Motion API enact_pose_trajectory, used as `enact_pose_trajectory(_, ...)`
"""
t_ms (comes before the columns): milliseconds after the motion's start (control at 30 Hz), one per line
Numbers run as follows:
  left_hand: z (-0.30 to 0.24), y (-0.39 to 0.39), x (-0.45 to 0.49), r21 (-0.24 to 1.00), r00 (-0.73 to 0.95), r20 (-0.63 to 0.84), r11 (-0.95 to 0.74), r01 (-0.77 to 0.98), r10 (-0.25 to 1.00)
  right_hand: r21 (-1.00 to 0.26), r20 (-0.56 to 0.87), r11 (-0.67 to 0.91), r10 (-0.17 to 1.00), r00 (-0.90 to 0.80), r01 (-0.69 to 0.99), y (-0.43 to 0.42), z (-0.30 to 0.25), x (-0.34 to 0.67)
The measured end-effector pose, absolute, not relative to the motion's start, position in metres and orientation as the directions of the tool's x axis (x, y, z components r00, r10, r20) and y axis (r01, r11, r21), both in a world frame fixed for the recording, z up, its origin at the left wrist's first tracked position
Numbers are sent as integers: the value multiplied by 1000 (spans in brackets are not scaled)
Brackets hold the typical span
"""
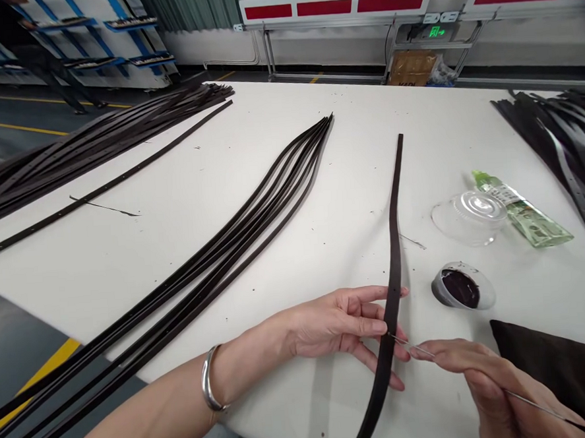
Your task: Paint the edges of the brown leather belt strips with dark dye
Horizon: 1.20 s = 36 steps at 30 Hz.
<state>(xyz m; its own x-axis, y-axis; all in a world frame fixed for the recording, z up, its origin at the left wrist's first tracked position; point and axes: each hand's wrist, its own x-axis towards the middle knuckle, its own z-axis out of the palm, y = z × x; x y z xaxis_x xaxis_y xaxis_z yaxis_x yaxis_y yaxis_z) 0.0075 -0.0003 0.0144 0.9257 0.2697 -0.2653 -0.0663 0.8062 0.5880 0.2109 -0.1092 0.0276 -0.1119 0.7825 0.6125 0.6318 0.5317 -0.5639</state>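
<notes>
So, at the far left of the white table (pixel 267 125), a bundle of long dark straps (pixel 94 142) lies fanned out, with one loose holed strap (pixel 93 198) just below it, and a second bundle (pixel 225 249) runs diagonally across the middle, its ends hanging past the near table edge. A metal bracelet (pixel 210 380) circles the left wrist, and the left hand (pixel 336 325) has its fingers parted and loosely curled around a single strap (pixel 392 285), which curves away up the table and down past the hand. The right hand (pixel 491 382) pinches a thin metal rod (pixel 532 402) between thumb and fingers, much as a pen is held, and the rod's tip meets the strap's edge right by the left fingers (whether anything sits on the tip is too small to tell). Further right are a small tub of dark paste (pixel 458 288), a clear plastic lid (pixel 468 216), a green bottle (pixel 522 211), a black cushion (pixel 560 374) and a heap of dark straps (pixel 565 143).
</notes>
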Motion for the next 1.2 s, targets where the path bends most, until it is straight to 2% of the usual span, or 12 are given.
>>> enact_pose_trajectory(233,15,1,7,596,924,-261,800,-74,280,-545,603,540,784,-148,641,-109,28,210)
enact_pose_trajectory(400,16,2,7,600,919,-277,798,-62,280,-567,643,496,766,-23,658,-110,28,202)
enact_pose_trajectory(567,14,3,7,600,914,-284,797,-65,289,-633,545,461,836,-65,622,-109,27,205)
enact_pose_trajectory(800,10,3,7,595,909,-276,799,-92,311,-733,455,301,884,110,610,-118,20,200)
enact_pose_trajectory(900,10,3,7,597,907,-273,795,-102,321,-726,433,270,894,115,633,-118,19,199)
enact_pose_trajectory(1033,9,3,8,607,902,-274,787,-107,334,-685,440,308,897,38,660,-117,17,202)
enact_pose_trajectory(1100,9,3,8,606,901,-270,787,-114,339,-772,359,231,927,106,592,-118,13,201)
enact_pose_trajectory(1133,9,3,8,605,901,-266,787,-121,343,-850,275,154,945,176,504,-119,11,200)
enact_pose_trajectory(1200,10,2,8,606,899,-260,784,-133,353,-982,41,-17,953,299,189,-120,5,197)
